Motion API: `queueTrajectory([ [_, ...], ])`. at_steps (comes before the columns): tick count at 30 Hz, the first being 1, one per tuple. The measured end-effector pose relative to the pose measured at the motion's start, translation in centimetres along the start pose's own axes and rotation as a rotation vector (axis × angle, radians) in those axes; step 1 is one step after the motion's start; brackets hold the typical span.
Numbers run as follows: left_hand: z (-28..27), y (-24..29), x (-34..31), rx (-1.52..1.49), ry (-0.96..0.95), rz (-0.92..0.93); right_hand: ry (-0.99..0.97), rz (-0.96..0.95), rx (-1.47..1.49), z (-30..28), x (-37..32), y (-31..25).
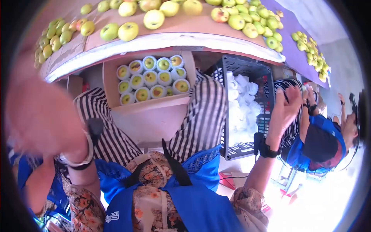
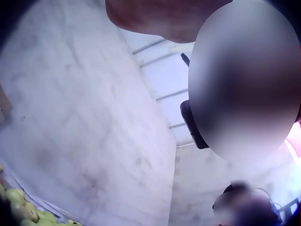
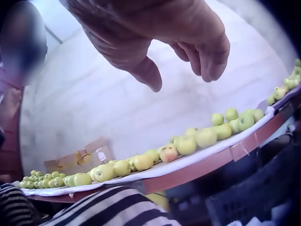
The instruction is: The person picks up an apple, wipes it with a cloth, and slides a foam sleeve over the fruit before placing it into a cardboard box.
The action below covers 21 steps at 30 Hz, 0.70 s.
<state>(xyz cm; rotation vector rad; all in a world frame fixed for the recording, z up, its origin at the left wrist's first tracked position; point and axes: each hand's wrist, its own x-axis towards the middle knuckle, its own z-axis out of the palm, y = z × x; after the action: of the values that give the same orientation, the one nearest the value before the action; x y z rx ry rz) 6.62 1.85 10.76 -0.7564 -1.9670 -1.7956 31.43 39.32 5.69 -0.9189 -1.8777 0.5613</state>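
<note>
My left hand is raised at the far left of the head view, large and blurred, so its fingers cannot be made out. Only a smooth part of that hand shows along the top of the left wrist view. My right hand is held up just right of the black crate, palm side showing, fingers loosely bent. In the right wrist view the right hand hangs above the row of apples, thumb and fingers apart with nothing between them. A cardboard box holds apples in white foam nets.
Loose apples lie on the padded shelf beyond the box. White foam nets fill much of the crate. At the right sits another person in a blue vest; part of someone else shows at the lower left.
</note>
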Motion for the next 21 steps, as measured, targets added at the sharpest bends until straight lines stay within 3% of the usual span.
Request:
queueTrajectory([
  [2, 5.7, 0.4, -3.2, 0.011, -0.426, 0.041, -0.246, 0.071, -0.268, -0.7, -0.3, 4.9],
  [4, 10.5, 0.6, -6.8, -0.044, -0.819, 0.167, -0.378, 0.139, -0.312, -0.1, -2.1, 9.9],
  [7, 15.6, 0.4, -12.2, -0.076, -1.127, 0.324, -0.604, 0.400, -0.440, 0.4, -5.0, 15.3],
  [10, 17.7, 0.0, -15.7, 0.053, -1.121, 0.438, -0.744, 0.529, -0.538, 0.9, -7.5, 19.9],
  [12, 18.0, -0.3, -16.7, 0.067, -1.047, 0.378, -0.856, 0.633, -0.649, 1.6, -8.6, 22.1],
  [16, 18.1, -0.7, -17.0, 0.071, -0.980, 0.385, -0.776, 0.676, -0.683, 2.3, -9.1, 25.4],
  [19, 17.9, -0.8, -17.2, 0.097, -0.985, 0.397, -0.653, 0.569, -0.567, 2.9, -8.8, 27.4],
  [21, 18.0, -0.8, -17.3, 0.107, -0.979, 0.404, -0.587, 0.744, -0.246, 3.5, -8.3, 27.2],
])
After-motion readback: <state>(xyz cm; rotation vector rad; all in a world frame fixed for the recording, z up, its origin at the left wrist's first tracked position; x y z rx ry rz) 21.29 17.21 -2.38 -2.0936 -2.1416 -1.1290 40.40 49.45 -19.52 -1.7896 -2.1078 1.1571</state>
